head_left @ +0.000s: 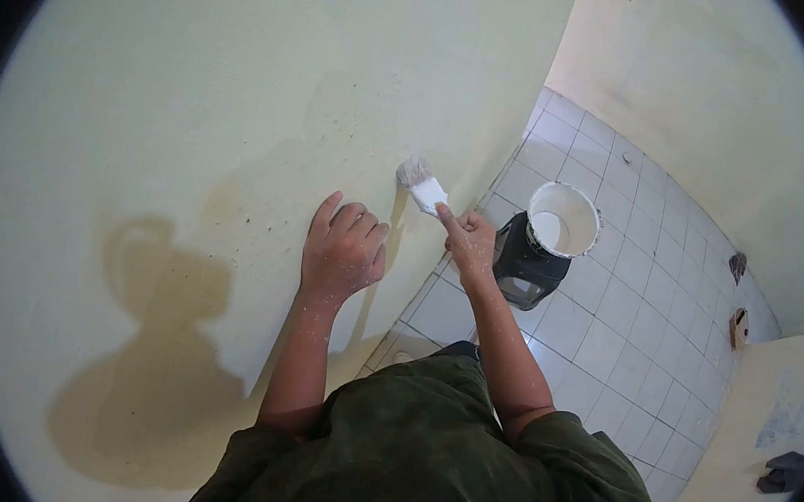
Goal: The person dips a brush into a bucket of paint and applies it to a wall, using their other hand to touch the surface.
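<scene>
A paintbrush with a white handle and white-coated bristles is gripped in my right hand, the thumb pressed along the handle. Its bristle end overlaps the pale yellow-green wall. My left hand is against the same wall, to the left of the brush, its back toward me. Most of its fingers are curled in, and the leftmost one sticks up a little; nothing shows in it. White specks dot both hands and forearms. Small dark specks and chips mark the wall around the left hand.
A paint-smeared white bucket holding white liquid stands on a black plastic stool, right of my right hand. White floor tiles stretch between the walls. A small brown box lies by the far wall, and a dark object is at lower right.
</scene>
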`<state>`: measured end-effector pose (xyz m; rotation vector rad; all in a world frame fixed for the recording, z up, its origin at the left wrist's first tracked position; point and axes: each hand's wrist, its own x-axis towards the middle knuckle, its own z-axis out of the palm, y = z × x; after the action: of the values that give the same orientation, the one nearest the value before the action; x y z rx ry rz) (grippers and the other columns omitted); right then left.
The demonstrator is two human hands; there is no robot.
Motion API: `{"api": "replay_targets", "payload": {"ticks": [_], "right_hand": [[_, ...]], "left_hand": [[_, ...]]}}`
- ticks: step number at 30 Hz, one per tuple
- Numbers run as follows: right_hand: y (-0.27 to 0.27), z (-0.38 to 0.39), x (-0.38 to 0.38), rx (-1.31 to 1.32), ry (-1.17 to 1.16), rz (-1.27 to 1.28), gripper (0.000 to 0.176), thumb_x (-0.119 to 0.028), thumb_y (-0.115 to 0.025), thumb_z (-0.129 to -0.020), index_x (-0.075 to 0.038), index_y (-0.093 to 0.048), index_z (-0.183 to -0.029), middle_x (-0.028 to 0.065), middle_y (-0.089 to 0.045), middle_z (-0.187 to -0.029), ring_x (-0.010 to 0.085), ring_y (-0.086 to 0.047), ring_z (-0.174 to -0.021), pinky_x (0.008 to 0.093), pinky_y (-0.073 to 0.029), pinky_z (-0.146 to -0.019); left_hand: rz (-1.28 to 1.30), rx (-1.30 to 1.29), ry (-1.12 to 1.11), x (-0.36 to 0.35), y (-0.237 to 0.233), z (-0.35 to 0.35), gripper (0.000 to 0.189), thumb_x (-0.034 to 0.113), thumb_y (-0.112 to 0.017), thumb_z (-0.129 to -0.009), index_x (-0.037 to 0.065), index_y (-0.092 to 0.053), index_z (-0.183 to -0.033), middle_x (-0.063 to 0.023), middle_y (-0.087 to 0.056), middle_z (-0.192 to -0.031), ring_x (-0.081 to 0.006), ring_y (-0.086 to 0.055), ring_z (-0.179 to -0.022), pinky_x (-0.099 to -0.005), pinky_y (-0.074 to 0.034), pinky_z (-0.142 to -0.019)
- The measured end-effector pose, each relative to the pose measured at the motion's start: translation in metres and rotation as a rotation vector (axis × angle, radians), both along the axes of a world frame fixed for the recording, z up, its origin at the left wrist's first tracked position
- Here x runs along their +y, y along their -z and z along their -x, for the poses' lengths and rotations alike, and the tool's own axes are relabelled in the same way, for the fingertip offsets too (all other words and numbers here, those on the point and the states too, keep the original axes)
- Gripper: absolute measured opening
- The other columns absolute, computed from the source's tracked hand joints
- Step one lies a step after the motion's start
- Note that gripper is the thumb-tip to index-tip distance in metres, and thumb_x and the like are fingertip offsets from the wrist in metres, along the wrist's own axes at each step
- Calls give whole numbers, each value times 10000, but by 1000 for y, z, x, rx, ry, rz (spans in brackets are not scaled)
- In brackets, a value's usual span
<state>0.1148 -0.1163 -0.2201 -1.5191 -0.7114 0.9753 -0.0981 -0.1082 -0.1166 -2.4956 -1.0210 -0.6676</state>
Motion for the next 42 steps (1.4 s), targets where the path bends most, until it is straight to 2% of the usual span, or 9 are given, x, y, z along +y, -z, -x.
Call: {"api": "replay_targets", "payload": {"ticks": [10, 13, 19, 22, 25, 28, 31, 35, 42], "right_hand": [[-4, -36, -59, 92, -31, -214, 356, -308, -806, -923, -74, -599, -753, -19, -564, -612, 39, -461, -514, 226, -335, -465], [0, -51, -80, 115, -56, -59, 264, -237, -704, -998, -75, -546, -862, -23, -540, -647, 42, -428, -511, 236, -288, -436], [42, -91, -124, 272, 65, 278, 143, -160, -625, -996, -41, -545, -996, 31, -563, -723, 68, -405, -472, 255, -300, -425], [50, -108, -144, 324, 139, 291, 123, -134, -616, -982, -32, -560, -1020, 36, -559, -738, 71, -396, -469, 263, -294, -419], [66, -131, -153, 373, 144, 324, 142, -149, -632, -979, -25, -578, -1023, 44, -588, -768, 82, -409, -471, 267, -304, -418], [71, -158, -153, 395, 44, 383, 171, -193, -654, -982, -32, -607, -1018, 47, -616, -804, 95, -430, -493, 275, -342, -438], [74, -176, -144, 524, 173, 374, 194, -221, -653, -985, -32, -656, -944, 65, -651, -812, 106, -467, -461, 301, -359, -420], [90, -211, -130, 644, 200, 431, 215, -234, -679, -970, -21, -663, -994, 71, -649, -820, 119, -469, -484, 295, -383, -446], [124, -279, -112, 587, 151, 424, 204, -217, -650, -978, -31, -664, -897, 28, -583, -769, 120, -491, -527, 298, -426, -478]], "left_hand": [[29, -22, 34, -1, 0, 2, 195, 114, -708, -698, 178, -750, -876, 30, -692, -914, -147, -651, -1012, -473, -355, -1159], [16, -85, 71, -3, -3, 0, 157, 105, -702, -688, 157, -735, -832, 15, -685, -877, -159, -649, -999, -458, -389, -1142], [141, -196, 160, -11, -14, -7, 191, 37, -682, -681, 168, -731, -810, 17, -694, -885, -153, -670, -977, -457, -415, -1072], [328, -266, 319, -8, -3, -17, 241, 3, -662, -713, 143, -747, -890, -16, -696, -908, -192, -672, -994, -458, -428, -1047], [505, -415, 370, -9, 20, -48, 299, -2, -657, -758, 115, -744, -1019, -54, -689, -940, -246, -665, -1003, -457, -438, -1035], [694, -392, 369, -12, 35, -79, 337, 21, -662, -807, 94, -715, -1131, -78, -679, -969, -286, -653, -1007, -450, -446, -1023], [848, -347, 368, -13, 46, -113, 316, 54, -670, -849, 87, -708, -1161, -86, -684, -1014, -304, -645, -1061, -451, -452, -1036], [916, -306, 390, -11, 52, -157, 290, 59, -648, -892, 73, -691, -1178, -94, -671, -1009, -316, -639, -1039, -442, -460, -1016], [999, -254, 355, 6, 70, -219, 277, 43, -639, -916, 48, -675, -1191, -121, -676, -1016, -337, -645, -1031, -430, -505, -954]]}}
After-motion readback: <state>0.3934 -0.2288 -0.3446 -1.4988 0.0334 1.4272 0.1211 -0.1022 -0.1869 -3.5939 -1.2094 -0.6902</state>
